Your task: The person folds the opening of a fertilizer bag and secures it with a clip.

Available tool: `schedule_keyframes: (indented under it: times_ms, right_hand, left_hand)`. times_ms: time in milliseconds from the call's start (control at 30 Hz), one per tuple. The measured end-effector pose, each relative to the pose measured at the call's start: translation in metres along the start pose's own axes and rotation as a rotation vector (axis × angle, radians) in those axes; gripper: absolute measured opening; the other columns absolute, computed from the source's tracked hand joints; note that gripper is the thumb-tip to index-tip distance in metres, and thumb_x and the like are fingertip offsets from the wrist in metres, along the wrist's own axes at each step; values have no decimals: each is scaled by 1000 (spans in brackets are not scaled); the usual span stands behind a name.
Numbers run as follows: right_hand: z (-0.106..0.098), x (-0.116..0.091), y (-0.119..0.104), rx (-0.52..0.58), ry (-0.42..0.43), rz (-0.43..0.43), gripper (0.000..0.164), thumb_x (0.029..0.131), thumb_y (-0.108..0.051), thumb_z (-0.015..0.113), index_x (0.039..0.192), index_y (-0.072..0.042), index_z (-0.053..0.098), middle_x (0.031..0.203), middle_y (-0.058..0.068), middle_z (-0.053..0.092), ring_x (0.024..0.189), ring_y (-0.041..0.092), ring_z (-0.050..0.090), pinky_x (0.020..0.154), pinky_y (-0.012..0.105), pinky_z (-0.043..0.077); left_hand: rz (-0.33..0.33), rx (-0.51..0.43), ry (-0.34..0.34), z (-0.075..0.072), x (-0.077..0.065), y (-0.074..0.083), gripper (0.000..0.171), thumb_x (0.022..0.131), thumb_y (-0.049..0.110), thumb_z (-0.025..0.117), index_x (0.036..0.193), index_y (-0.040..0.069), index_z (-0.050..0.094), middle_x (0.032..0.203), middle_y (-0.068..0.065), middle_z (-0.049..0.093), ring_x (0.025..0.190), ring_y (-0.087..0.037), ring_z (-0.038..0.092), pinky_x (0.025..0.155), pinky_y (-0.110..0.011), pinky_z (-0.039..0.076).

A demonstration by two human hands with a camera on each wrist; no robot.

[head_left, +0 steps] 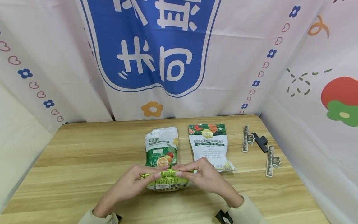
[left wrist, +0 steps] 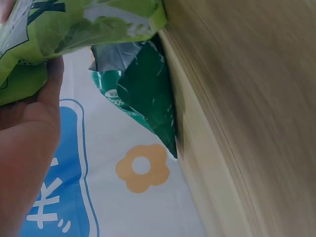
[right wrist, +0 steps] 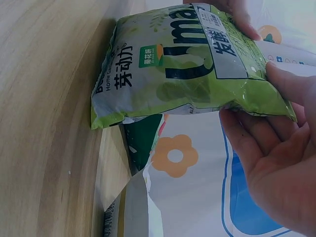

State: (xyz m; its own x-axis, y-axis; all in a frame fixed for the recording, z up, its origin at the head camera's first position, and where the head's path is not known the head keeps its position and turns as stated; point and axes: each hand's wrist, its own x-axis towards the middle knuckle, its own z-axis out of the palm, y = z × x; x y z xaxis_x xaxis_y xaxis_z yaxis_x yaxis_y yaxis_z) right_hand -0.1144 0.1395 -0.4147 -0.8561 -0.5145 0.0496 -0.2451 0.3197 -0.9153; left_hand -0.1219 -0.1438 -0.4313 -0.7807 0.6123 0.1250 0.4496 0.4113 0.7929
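A lime-green and white fertilizer bag stands upright on the table near its middle. My left hand pinches the bag's top edge at the left, thumb on the near side and fingers behind. On the right part of that edge, my right hand grips it the same way. The two hands' fingertips nearly meet at the center. In the right wrist view the bag's printed front looks plump, its lower end at the wooden surface. The left wrist view catches only part of the bag.
Behind the held bag lies a white and green bag; a second white and green bag lies to its right. Farther right are two silver clips with ruler-like edges and a black clip. Printed cloth hangs behind the table.
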Motion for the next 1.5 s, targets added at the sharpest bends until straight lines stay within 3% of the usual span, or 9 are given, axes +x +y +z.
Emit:
schedule_keyframes:
  times_ms: [267, 467, 667, 967, 1233, 1500]
  right_hand:
    - [-3, 1, 3, 34, -40, -14, 22, 98, -29, 75, 114, -15, 81, 127, -1, 76, 123, 17, 72, 107, 30, 55]
    - [-3, 2, 4, 28, -40, 0, 23, 98, -32, 75, 117, -18, 81, 126, -3, 77, 122, 15, 72, 106, 34, 56]
    - [-4, 0, 3, -37, -20, -22, 27, 99, -37, 74, 122, -25, 80, 126, -6, 77, 119, 13, 73, 97, 26, 57]
    - [-5, -1, 0, -60, -15, -52, 28, 100, -37, 73, 124, -25, 79, 127, -4, 77, 118, 14, 73, 87, 25, 59]
    - [-11, -4, -1, -69, 14, -72, 29, 101, -34, 72, 125, -19, 78, 128, -3, 77, 120, 15, 73, 105, 33, 56]
    - [-22, -8, -4, -81, 57, -53, 23, 103, -28, 70, 123, -22, 78, 125, -2, 78, 115, 12, 73, 102, 36, 58]
  left_hand:
    - [-17, -113, -53, -2, -1, -5, 34, 101, 37, 71, 134, 30, 73, 142, 9, 68, 133, -9, 62, 109, -20, 46]
    - [36, -80, -46, 0, -3, -12, 45, 96, 39, 76, 139, 27, 69, 140, 11, 68, 129, -9, 65, 106, -21, 49]
    - [10, -40, -55, 0, -2, -11, 39, 100, 42, 69, 138, 31, 70, 139, 14, 68, 128, -9, 66, 105, -23, 52]
    - [-4, -32, -50, -1, -3, -9, 39, 99, 44, 69, 137, 32, 70, 137, 15, 70, 126, -7, 66, 103, -23, 54]
    - [6, -20, -40, 0, -2, -8, 38, 99, 44, 70, 136, 33, 71, 137, 15, 70, 127, -8, 66, 104, -24, 54]
    - [15, -29, -19, 2, -3, -8, 38, 99, 42, 71, 136, 34, 70, 137, 15, 70, 129, -10, 66, 108, -25, 53]
